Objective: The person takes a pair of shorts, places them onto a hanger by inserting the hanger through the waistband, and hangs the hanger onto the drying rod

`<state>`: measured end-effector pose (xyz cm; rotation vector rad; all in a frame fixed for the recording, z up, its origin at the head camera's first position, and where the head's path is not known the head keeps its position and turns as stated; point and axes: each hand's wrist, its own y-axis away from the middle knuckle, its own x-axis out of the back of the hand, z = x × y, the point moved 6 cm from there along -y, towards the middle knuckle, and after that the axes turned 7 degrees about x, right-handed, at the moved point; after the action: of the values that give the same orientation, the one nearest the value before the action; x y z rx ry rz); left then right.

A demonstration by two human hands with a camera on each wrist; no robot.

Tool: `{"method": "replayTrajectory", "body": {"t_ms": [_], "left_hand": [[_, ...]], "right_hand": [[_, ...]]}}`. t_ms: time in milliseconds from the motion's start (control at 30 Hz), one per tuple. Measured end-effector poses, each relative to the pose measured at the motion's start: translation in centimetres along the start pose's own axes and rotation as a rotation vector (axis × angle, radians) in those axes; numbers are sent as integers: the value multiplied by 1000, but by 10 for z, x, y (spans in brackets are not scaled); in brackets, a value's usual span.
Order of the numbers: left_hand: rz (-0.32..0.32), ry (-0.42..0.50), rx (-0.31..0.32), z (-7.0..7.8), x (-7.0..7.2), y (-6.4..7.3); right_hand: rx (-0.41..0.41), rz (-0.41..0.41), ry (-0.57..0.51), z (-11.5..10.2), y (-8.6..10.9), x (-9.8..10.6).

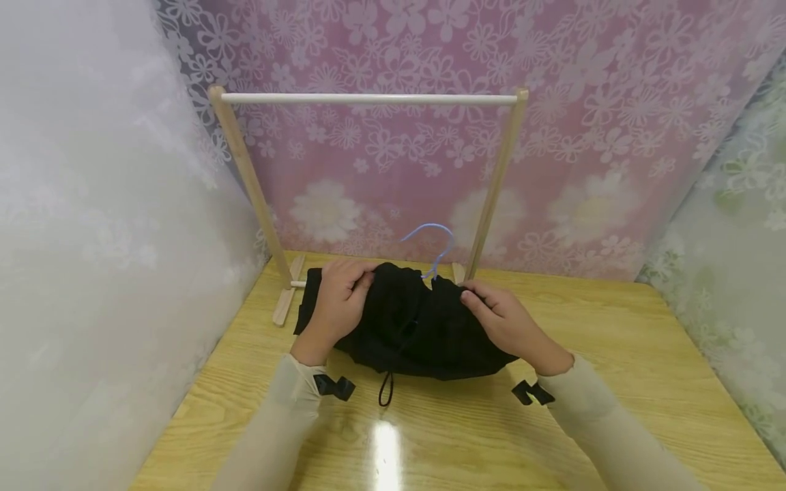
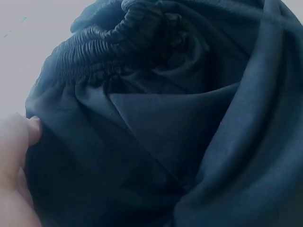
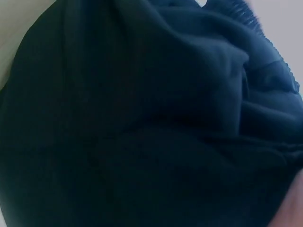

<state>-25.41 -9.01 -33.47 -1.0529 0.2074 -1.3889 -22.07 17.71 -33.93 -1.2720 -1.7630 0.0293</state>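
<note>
A black garment [image 1: 393, 327] with folds lies bunched over a hanger, low in front of the rack in the head view. Only the hanger's blue hook [image 1: 453, 239] shows, rising from a gap in the cloth. My left hand [image 1: 338, 300] grips the garment's upper left part, thumb against the cloth. On the other side my right hand [image 1: 506, 320] pinches its upper right edge. A gathered elastic band [image 2: 94, 52] of the garment shows in the left wrist view. From its lower edge hangs a black cord loop [image 1: 385, 390]. Fingertips behind the cloth are hidden.
Behind the garment stands a wooden rack [image 1: 252, 177] with a white top bar [image 1: 368, 99]. It rests on a wood-grain table [image 1: 614, 354]. A pink flowered curtain [image 1: 393, 157] hangs at the back, with pale sheets at both sides.
</note>
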Motion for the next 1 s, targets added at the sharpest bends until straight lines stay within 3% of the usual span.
{"method": "replayTrajectory", "body": {"t_ms": [200,367,500,667,833,1000], "left_hand": [[-33,48,27,-5,-2,-3],[28,148,60,-11,-1,-9],[44,208,93,-16,-2,-12],[-13,270,148,-24,-6,-10],[-49,336,185,-29,-9,-8],[-50,374,248,-34,-9,-4]], "right_hand": [[-89,69,-27,0,-6,0],[-125,204,-3,4,-12,9],[-100,344,19,4,-22,24],[-61,474,59,-2,-41,46],[-6,555,67,-7,-71,68],[41,597,141,-16,-107,89]]}}
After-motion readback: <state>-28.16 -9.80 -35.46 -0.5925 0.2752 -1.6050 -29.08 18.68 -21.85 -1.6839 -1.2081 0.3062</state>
